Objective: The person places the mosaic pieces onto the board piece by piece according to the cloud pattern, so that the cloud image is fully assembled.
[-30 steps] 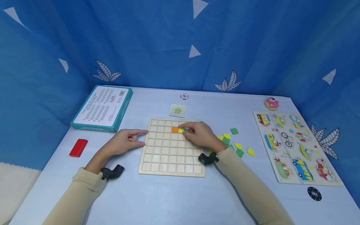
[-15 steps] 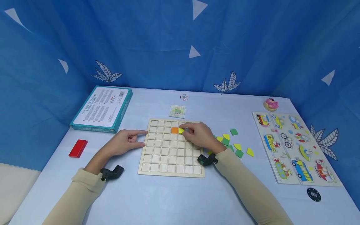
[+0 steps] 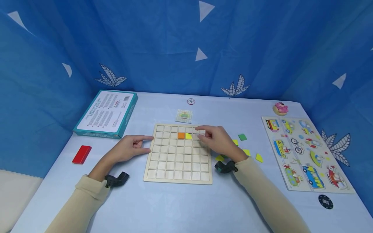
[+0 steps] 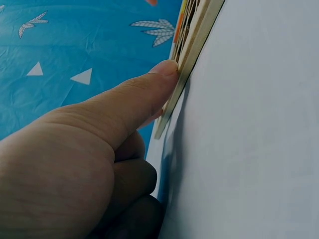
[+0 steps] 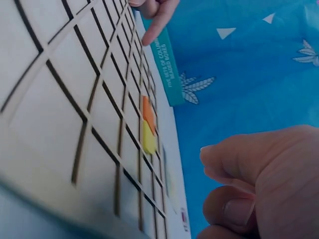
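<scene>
In the head view a light wooden grid board (image 3: 175, 158) lies mid-table. An orange square tile (image 3: 181, 135) and a yellow tile with one rounded corner (image 3: 188, 136) sit side by side in its second row from the back. My left hand (image 3: 124, 149) touches the board's left edge with an extended index finger and thumb; in the left wrist view the thumb tip (image 4: 167, 68) meets the wooden rim. Over the board's right back part hovers my right hand (image 3: 220, 139), index finger and thumb parted with nothing between them. Its other fingers are curled in the right wrist view.
Loose yellow tiles (image 3: 259, 158) and green tiles (image 3: 242, 137) lie right of the board, partly hidden by the right arm. A small pattern card (image 3: 184, 116) lies behind it. A teal box (image 3: 106, 113) and red block (image 3: 81, 154) are left, a vehicle puzzle (image 3: 306, 155) right.
My right hand has let go of the yellow tile and drawn back to the right, leaving the tile in its cell beside the orange one. My left hand stays at the board's edge.
</scene>
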`<state>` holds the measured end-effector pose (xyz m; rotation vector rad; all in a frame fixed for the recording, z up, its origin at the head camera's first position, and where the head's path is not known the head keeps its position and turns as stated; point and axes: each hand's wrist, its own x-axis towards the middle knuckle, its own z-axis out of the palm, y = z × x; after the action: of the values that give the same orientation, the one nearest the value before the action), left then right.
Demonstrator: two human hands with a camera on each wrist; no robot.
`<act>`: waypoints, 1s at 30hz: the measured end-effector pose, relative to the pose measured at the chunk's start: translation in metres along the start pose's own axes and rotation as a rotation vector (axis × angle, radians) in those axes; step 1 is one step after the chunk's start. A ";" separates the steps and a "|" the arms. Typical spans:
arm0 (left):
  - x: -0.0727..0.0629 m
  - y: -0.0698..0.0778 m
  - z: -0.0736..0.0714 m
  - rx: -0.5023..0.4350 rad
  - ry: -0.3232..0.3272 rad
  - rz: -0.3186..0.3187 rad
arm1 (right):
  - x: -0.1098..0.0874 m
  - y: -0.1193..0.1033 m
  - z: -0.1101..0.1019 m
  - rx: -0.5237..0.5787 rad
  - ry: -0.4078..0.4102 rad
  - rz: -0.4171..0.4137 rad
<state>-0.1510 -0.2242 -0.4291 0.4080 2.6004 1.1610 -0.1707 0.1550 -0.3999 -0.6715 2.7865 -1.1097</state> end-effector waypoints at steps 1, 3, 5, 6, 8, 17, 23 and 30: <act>0.000 0.000 0.000 0.000 0.000 0.002 | -0.005 0.001 -0.005 -0.012 0.015 0.001; 0.000 0.001 0.001 -0.002 0.000 0.007 | -0.016 0.005 -0.014 -0.040 0.044 0.001; 0.000 0.001 0.001 -0.004 0.000 0.007 | -0.029 0.011 -0.023 -0.073 0.066 0.008; 0.000 0.001 0.000 -0.002 -0.001 0.005 | -0.037 0.014 -0.027 -0.084 0.074 0.017; 0.000 0.000 0.000 -0.003 -0.001 0.002 | -0.051 0.022 -0.034 -0.102 0.090 0.032; 0.001 -0.001 0.000 -0.007 0.002 -0.009 | -0.114 0.055 -0.064 -0.192 0.233 0.084; 0.000 -0.001 0.000 -0.006 0.002 -0.013 | -0.143 0.070 -0.074 -0.235 0.286 0.179; 0.000 0.000 0.000 -0.006 0.000 -0.010 | -0.150 0.076 -0.074 -0.293 0.305 0.252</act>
<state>-0.1513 -0.2244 -0.4294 0.3939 2.5954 1.1655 -0.0795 0.3148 -0.4107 -0.1642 3.2149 -0.8251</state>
